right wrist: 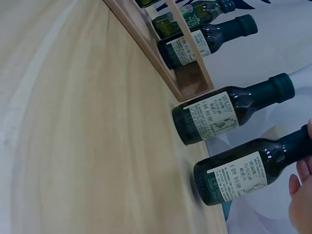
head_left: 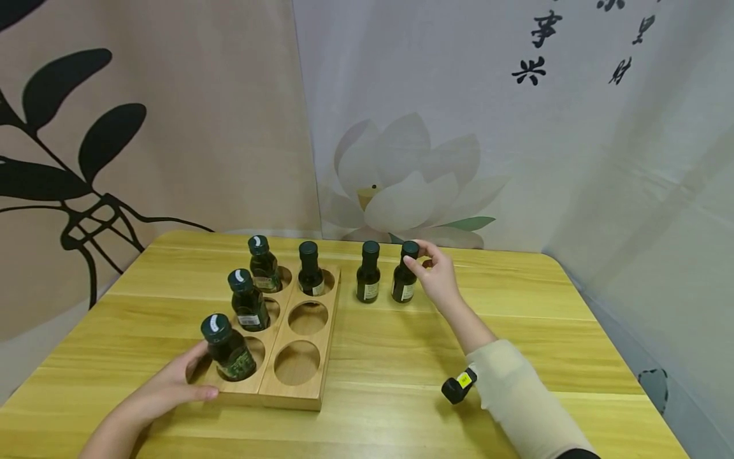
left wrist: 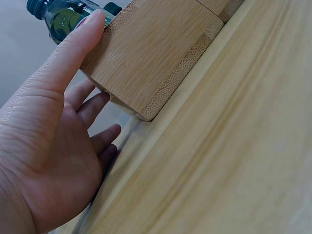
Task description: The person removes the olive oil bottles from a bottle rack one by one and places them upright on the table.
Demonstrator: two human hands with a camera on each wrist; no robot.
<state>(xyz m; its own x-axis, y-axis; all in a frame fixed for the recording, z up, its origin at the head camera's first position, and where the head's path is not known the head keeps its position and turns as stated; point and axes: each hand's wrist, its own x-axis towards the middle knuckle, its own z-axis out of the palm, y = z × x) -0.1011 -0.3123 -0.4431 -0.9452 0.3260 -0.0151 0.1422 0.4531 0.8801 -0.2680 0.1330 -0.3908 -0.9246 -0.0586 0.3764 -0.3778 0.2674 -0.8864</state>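
Note:
My right hand (head_left: 438, 274) pinches the neck of a small dark bottle (right wrist: 236, 173) with a white label, held upright at the table's far side. Whether its base touches the table I cannot tell. A matching bottle (head_left: 368, 274) stands just left of it. My left hand (head_left: 172, 386) holds the near left corner of a two-column wooden rack (head_left: 269, 398), thumb on its front side and fingers by its left side. Three squat green-capped bottles, the nearest one (head_left: 229, 350) beside my left hand, sit in the left column. One slim dark bottle (head_left: 310, 271) is in the right column's back hole.
Two round holes, the middle (head_left: 308, 319) and the near one (head_left: 297, 363), show in the rack's right column. A black device with a yellow mark (head_left: 459, 386) is at my right wrist. A printed curtain (head_left: 430, 95) hangs behind the wooden table (head_left: 401, 408).

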